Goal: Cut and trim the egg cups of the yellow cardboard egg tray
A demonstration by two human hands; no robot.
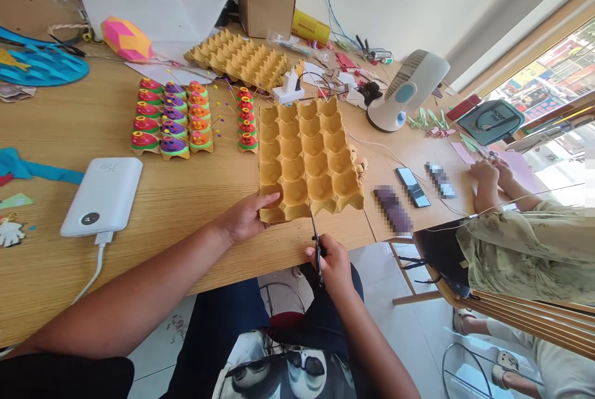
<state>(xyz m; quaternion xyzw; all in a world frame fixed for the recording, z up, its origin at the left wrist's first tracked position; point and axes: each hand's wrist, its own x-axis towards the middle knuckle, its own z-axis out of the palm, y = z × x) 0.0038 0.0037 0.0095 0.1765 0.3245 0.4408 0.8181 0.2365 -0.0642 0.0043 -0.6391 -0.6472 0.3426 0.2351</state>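
Observation:
A yellow-brown egg tray (pixel 300 157) is tilted up over the table edge. My left hand (pixel 248 216) grips its lower left corner, thumb on the face and fingers behind. In my right hand (pixel 335 266) is a pair of dark-handled scissors (pixel 318 247), closed around the handles. The blades reach the tray's lower edge, where a dark line runs up between two columns of cups. Left of the tray, strips of painted egg cups in red (pixel 147 115), purple (pixel 175 119) and orange (pixel 199 117) stand side by side. One narrow red-green strip (pixel 247 120) sits right beside the tray.
Another egg tray (pixel 239 61) lies at the back. A white power bank (pixel 102 196) with a cable rests at left. A white fan (pixel 406 92) and a phone (pixel 413 187) are at right, where another person's hands (pixel 491 175) work over pink paper.

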